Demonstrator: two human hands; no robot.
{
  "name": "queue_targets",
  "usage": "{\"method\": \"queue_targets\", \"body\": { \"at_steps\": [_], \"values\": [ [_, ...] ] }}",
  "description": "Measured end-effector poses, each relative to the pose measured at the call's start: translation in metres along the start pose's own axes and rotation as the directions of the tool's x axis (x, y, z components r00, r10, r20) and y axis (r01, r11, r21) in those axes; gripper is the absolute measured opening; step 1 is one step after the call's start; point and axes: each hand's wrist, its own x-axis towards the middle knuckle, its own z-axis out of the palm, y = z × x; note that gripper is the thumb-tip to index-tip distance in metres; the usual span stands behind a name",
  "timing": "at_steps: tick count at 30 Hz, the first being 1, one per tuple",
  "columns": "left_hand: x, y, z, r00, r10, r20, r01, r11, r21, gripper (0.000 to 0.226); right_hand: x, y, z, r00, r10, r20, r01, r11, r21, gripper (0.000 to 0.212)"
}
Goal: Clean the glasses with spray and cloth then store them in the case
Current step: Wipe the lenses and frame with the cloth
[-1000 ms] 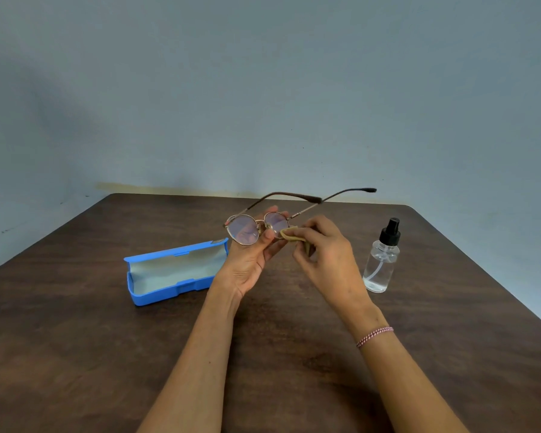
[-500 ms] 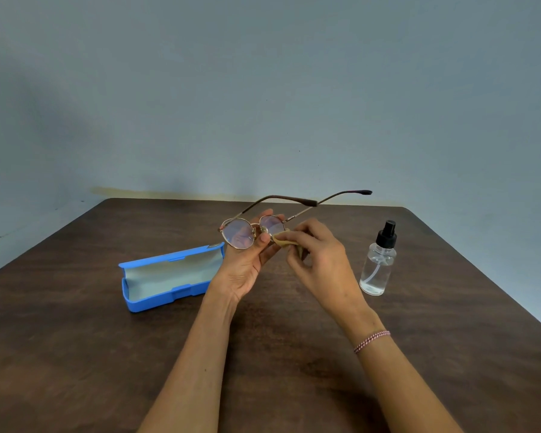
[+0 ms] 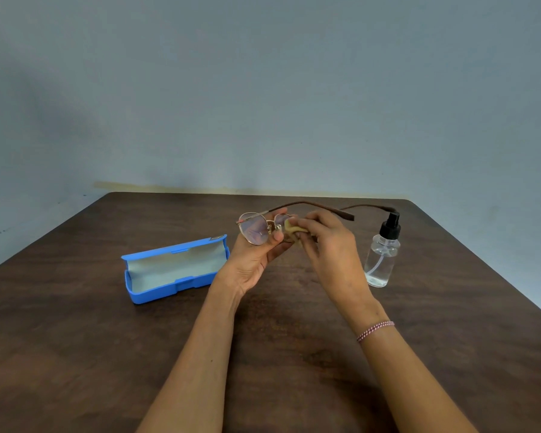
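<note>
Round-lensed, gold-rimmed glasses (image 3: pixel 256 228) with brown temples: pinched at the bridge by the left hand (image 3: pixel 253 260) above the dark wooden table (image 3: pixel 75 354), temples pointing away. Right hand (image 3: pixel 328 245) fingers closed on a small tan cloth (image 3: pixel 291 228), pressed to the lens on its own side. Open blue plastic case (image 3: pixel 174 267) lies left of the left hand, long axis crosswise; clear spray bottle (image 3: pixel 381 254) stands right.

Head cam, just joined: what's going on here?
A person is cleaning a pair of glasses above a wooden table. The left hand holds the frame near the bridge, temples unfolded. The right hand presses a small tan cloth against one lens. The blue case lies open and empty to the left; the spray bottle stands upright to the right, untouched.
</note>
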Motion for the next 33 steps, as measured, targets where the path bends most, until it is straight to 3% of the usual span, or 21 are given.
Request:
{"method": "queue_targets", "body": {
  "at_steps": [3, 5, 9, 12, 15, 22, 26, 29, 33],
  "values": [
    [-0.002, -0.005, 0.008, 0.998, -0.057, 0.027, 0.055, 0.997, 0.052, 0.031, -0.002, -0.002, 0.0, 0.989, 0.082, -0.126, -0.077, 0.996, 0.042, 0.023],
    [-0.003, -0.006, 0.012, 0.997, -0.072, 0.04, 0.068, 0.994, 0.08, 0.025, -0.002, -0.004, 0.0, 0.981, 0.112, -0.161, -0.099, 0.991, 0.087, 0.024],
    [-0.001, -0.003, 0.007, 0.998, -0.006, 0.062, 0.004, 1.0, 0.03, 0.043, -0.002, -0.003, 0.001, 0.998, -0.003, -0.061, 0.006, 0.998, 0.063, 0.029],
    [0.001, -0.003, 0.001, 0.998, -0.015, 0.056, 0.017, 1.0, -0.023, 0.056, -0.002, 0.0, 0.0, 0.998, -0.023, -0.055, 0.02, 0.998, -0.053, 0.028],
    [0.0, -0.005, 0.005, 0.996, -0.058, 0.065, 0.057, 0.998, 0.015, 0.055, -0.002, 0.0, 0.0, 0.997, 0.015, -0.077, -0.02, 0.998, -0.055, 0.029],
    [0.001, -0.002, -0.001, 0.998, -0.037, 0.044, 0.037, 0.999, 0.003, 0.055, 0.001, 0.004, -0.003, 0.994, -0.107, 0.003, 0.106, 0.993, 0.052, 0.034],
    [-0.002, -0.001, 0.003, 0.994, -0.071, 0.078, 0.07, 0.997, 0.009, 0.042, 0.002, 0.006, -0.002, 1.0, -0.025, -0.007, 0.025, 0.998, 0.053, 0.029],
    [-0.003, 0.001, 0.004, 0.996, -0.077, 0.046, 0.076, 0.997, 0.023, 0.028, 0.003, 0.007, 0.001, 0.997, 0.055, 0.054, -0.063, 0.985, 0.161, 0.029],
    [-0.003, 0.0, 0.004, 0.995, -0.095, 0.013, 0.094, 0.995, 0.028, 0.028, 0.004, 0.008, 0.0, 0.987, 0.101, 0.122, -0.125, 0.969, 0.215, 0.029]
  ]
}}
